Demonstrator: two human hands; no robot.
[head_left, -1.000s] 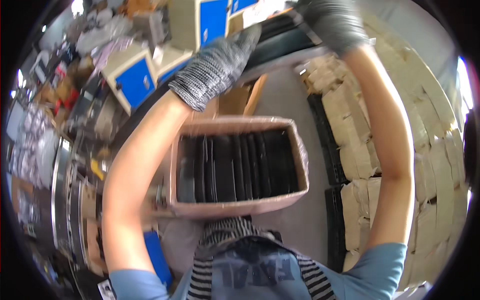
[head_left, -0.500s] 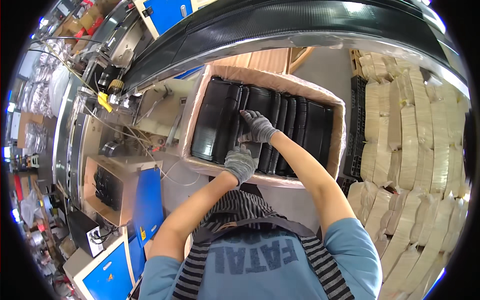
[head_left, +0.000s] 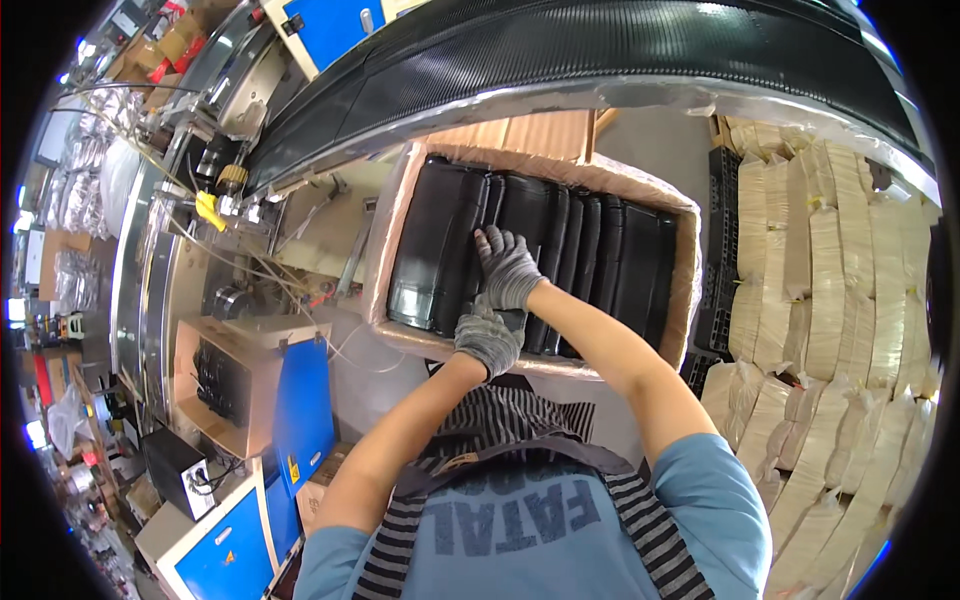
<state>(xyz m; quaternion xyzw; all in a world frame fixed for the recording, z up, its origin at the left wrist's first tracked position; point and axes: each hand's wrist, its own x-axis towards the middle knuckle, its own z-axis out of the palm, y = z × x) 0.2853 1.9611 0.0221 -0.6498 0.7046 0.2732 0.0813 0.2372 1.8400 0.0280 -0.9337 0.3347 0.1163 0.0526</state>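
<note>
Glossy black packages [head_left: 520, 213] stand close together in a row inside a carton [head_left: 690, 270] in front of me. My right hand [head_left: 508, 268], in a grey knit glove, lies on the packages left of the middle, its fingers stretched out toward the far left and slightly apart. Just nearer to me, my left hand [head_left: 488, 340], gloved alike, is at the carton's near side, against the right hand's wrist. Its fingertips are partly hidden among the black packages, so its grip does not show. A wide, flat black package [head_left: 430, 245] lies at the row's left end.
A ribbed black conveyor belt [head_left: 620, 50] with a metal edge arches beyond the carton. At right, pale wrapped bundles [head_left: 780, 230] are stacked beside a black pallet [head_left: 718, 250]. A smaller carton [head_left: 225, 390] with black items stands at left, above blue cabinet doors [head_left: 225, 555].
My right hand has drawn slightly nearer to me, and my left hand has shifted a little right, so the two now touch. The view has shifted slightly.
</note>
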